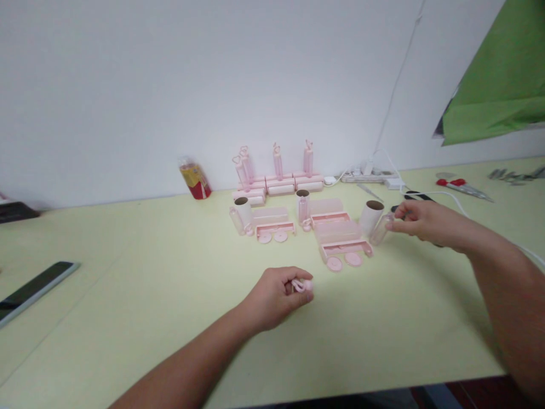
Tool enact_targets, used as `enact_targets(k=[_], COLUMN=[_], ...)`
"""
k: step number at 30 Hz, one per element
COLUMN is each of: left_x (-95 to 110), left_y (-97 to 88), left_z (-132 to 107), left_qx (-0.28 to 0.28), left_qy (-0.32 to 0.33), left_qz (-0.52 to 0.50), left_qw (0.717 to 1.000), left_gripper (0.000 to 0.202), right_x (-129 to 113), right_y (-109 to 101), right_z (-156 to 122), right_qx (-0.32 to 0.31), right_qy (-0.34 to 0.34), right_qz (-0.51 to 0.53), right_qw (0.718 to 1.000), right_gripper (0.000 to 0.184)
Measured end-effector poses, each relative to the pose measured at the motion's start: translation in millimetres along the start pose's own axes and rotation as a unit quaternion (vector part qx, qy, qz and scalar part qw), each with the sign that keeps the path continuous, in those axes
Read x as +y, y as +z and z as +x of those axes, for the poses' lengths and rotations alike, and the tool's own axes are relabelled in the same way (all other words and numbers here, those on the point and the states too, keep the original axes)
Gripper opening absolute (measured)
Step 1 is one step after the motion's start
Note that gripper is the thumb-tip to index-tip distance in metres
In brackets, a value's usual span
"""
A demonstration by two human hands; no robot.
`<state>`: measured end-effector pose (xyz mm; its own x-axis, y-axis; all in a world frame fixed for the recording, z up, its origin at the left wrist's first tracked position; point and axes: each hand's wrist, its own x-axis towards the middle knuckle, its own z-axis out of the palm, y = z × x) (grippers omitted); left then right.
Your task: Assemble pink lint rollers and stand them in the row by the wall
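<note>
One pink cap (304,286) — between left fingers (299,272)

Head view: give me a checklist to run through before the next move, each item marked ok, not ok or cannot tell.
1. Pink looped cap held in the left hand: ok.
2. Right hand gripping the upper end of the clear pink bottle: ok.
3. Bottle and held cap brought together: not ok, they are well apart.
4. Bottle's base on the yellow table: cannot tell.
5. Cardboard tube beside that bottle standing on end: ok.
6. Red-handled scissors away from both hands: ok, they lie beyond the right one.
</note>
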<state>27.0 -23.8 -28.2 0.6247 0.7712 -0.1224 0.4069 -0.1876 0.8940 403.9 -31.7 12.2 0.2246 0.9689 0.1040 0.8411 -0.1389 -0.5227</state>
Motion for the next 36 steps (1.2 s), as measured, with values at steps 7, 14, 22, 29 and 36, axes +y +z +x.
enact_targets(k=[7, 14, 22, 29, 36], left_x=[0.9, 11.2, 19.3, 13.3, 10.1], left_y=[4.3, 8.5, 22.8, 19.8, 10.3], left_z=[0.5, -0.6, -6.9, -5.2, -5.3], left_qx=[-0.010, -0.047, -0.048, -0.025, -0.048], left_qy=[0.005, 0.033, 0.098, 0.099, 0.115], left_qz=[-0.003, 0.049, 0.206, 0.161, 0.166], left_qw=[1.000, 0.997, 0.972, 0.982, 0.978], left_gripper=[0.030, 0.029, 0.022, 0.043, 0.030], right_x=[-46.1, -87.5, -118.5, -67.8, 8.4], right_y=[-2.0, 34.3, 75.0, 3.9, -5.6], right_z=[-33.0, -63.7, -87.3, -54.0, -12.8], right_qx=[0.267, -0.071, -0.275, -0.223, -0.203], right_qy=[-0.059, -0.243, -0.382, -0.259, -0.109], right_qz=[0.068, 0.123, 0.082, 0.006, -0.068], right_qw=[0.959, 0.960, 0.879, 0.940, 0.971], right_gripper=[0.028, 0.027, 0.010, 0.029, 0.028])
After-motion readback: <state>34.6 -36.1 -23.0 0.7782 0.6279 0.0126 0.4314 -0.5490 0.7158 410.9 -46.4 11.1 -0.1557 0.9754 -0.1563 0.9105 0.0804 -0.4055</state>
